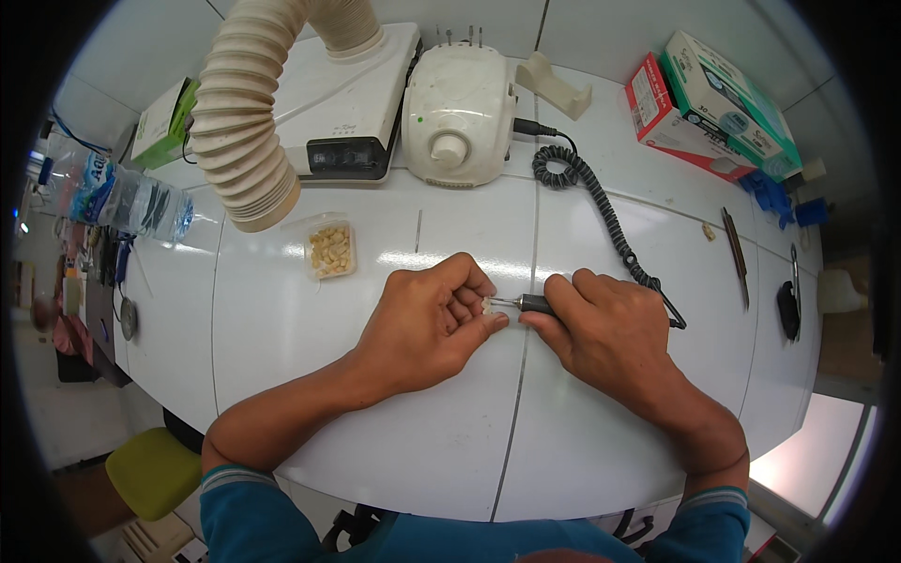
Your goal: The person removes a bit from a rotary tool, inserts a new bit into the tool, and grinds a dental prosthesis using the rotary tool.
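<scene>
Between the fingertips of my left hand (427, 319) is a small whitish piece that looks like a dental crown (487, 306). My right hand (605, 324) is closed round a dark rotary handpiece (537, 304), whose thin metal tip points left and meets the piece. From the handpiece a black coiled cord (601, 202) runs back to a white control unit (457, 117) with a round knob. Beyond my left hand stands a small clear box (331, 246) holding several cream-coloured tooth-like pieces. Both hands are over the white tabletop (450, 441).
A ribbed suction hose (242, 141) hangs over the table from a white machine (343, 103). A plastic water bottle (131, 197) lies at the left. Far right are stacked boxes (718, 108), a brown pointed tool (737, 258) and another small yellowish piece (709, 231).
</scene>
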A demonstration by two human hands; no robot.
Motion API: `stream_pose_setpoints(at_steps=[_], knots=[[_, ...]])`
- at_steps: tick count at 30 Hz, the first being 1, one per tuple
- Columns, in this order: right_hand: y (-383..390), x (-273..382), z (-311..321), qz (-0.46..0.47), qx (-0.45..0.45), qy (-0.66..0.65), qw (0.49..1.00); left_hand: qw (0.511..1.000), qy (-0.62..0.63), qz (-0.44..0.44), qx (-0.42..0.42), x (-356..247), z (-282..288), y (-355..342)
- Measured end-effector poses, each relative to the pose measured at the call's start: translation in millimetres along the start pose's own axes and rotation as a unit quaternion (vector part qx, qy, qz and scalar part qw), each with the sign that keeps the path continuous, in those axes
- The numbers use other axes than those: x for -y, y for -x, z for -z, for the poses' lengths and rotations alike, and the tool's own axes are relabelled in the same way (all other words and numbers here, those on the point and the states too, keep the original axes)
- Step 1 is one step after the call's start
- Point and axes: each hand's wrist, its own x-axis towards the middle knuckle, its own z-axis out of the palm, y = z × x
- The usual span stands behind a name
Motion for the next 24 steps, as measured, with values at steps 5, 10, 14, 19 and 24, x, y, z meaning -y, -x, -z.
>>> stream_pose_setpoints(at_steps=[5, 10, 14, 19, 24], knots=[[-0.4, 0.5, 0.5, -0.003, 0.0, -0.001, 1.0, 1.0, -0.004, 0.008, -0.003, -0.9, 0.1, -0.2], [-1.1, 1.2, 1.0, -0.006, 0.006, -0.004, 1.0, 1.0, -0.006, 0.005, 0.002, -0.9, 1.5, -0.4], [-0.7, 0.4, 0.2, -0.003, 0.007, 0.002, 1.0, 1.0, -0.002, 0.006, 0.001, -1.9, 1.4, -0.8], [-1.1, 0.1, 0.9, 0.002, 0.008, 0.002, 1.0, 1.0, -0.002, 0.008, 0.003, -1.0, 1.1, -0.6], [-1.5, 0.1, 0.9, 0.006, -0.003, -0.001, 1.0, 1.0, -0.001, 0.007, 0.0, -0.7, 0.8, 0.2]])
